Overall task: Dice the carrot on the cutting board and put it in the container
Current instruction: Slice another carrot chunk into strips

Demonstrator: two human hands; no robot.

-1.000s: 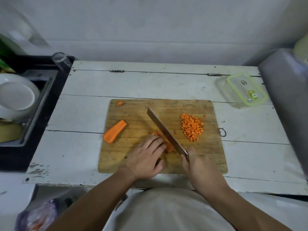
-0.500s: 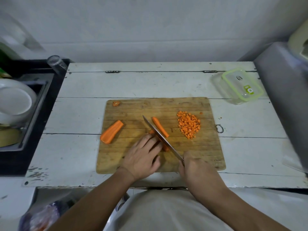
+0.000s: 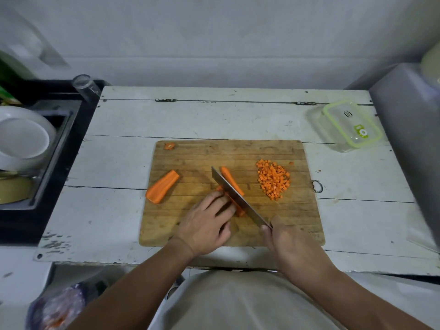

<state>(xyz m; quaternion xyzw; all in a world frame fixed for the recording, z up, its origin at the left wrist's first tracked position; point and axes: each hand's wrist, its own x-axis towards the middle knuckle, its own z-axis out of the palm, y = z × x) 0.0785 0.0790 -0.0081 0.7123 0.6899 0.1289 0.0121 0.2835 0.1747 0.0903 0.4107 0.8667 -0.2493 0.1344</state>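
Note:
A wooden cutting board [image 3: 238,153] lies on the white table. My left hand [image 3: 206,223] presses down with its fingers on a carrot piece [image 3: 235,206] at the board's middle. My right hand [image 3: 289,241] grips the handle of a knife [image 3: 234,195], whose blade runs lengthwise through that piece. A cut carrot strip [image 3: 232,181] lies just right of the blade. A larger carrot half [image 3: 162,186] rests at the board's left. A heap of diced carrot [image 3: 273,178] sits at the right. The clear container [image 3: 342,126] with a green-rimmed lid stands at the table's back right.
A small carrot end [image 3: 169,146] lies at the board's back left corner. A sink [image 3: 35,148] with white bowls [image 3: 22,139] is to the left, a glass [image 3: 85,86] at its corner. A grey appliance [image 3: 409,129] stands on the right. A plastic bag [image 3: 54,308] sits below left.
A long carrot strip has come free and now lies right of the blade. The knife has shifted slightly left onto the remaining piece under my left fingers.

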